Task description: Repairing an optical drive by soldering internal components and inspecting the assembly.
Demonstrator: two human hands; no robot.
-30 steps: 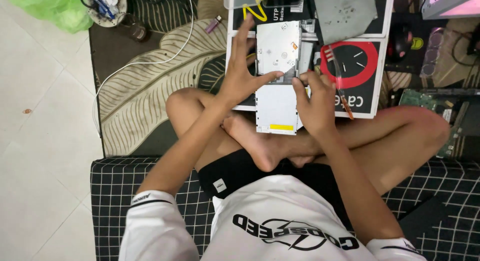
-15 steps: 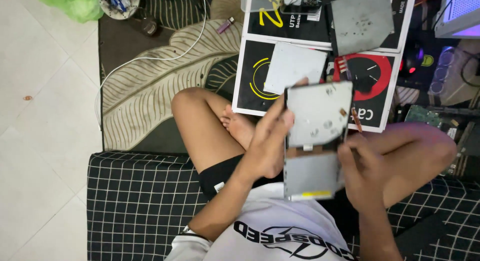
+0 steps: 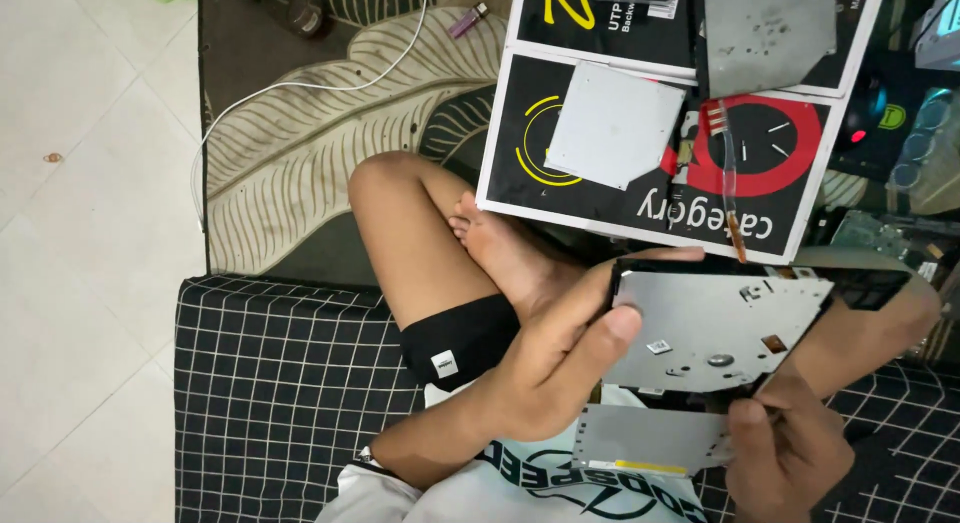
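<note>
Cream tile floor (image 3: 70,263) filled the left side of the view, with a dark rug (image 3: 300,133) printed with pale leaves lying beside it. Nearer the person lay a black cushion (image 3: 280,383) crossed by thin white lines, and the person sat on it with legs folded, one bare foot (image 3: 500,248) resting against the knee. Two flat printed boxes (image 3: 640,198) in black, white, red and yellow lay on the rug ahead, touching edge to edge. A grey metal cover plate (image 3: 610,123) rested on the nearer box, and a larger grey plate (image 3: 765,33) lay on the farther one.

Held above the lap was a slim grey metal optical drive (image 3: 720,328), its flat underside turned upward and tilted slightly. The left hand (image 3: 560,363) gripped its left edge, thumb pressed on the metal face, fingers curled beneath. A second thin metal panel (image 3: 650,438) sat just below the drive, close to the shirt. The right hand (image 3: 790,453) pinched the lower right edge where drive and panel met, fingers closed narrowly. A white cable (image 3: 300,83) trailed across the rug, and a small purple lighter (image 3: 467,20) lay near the top.
</note>
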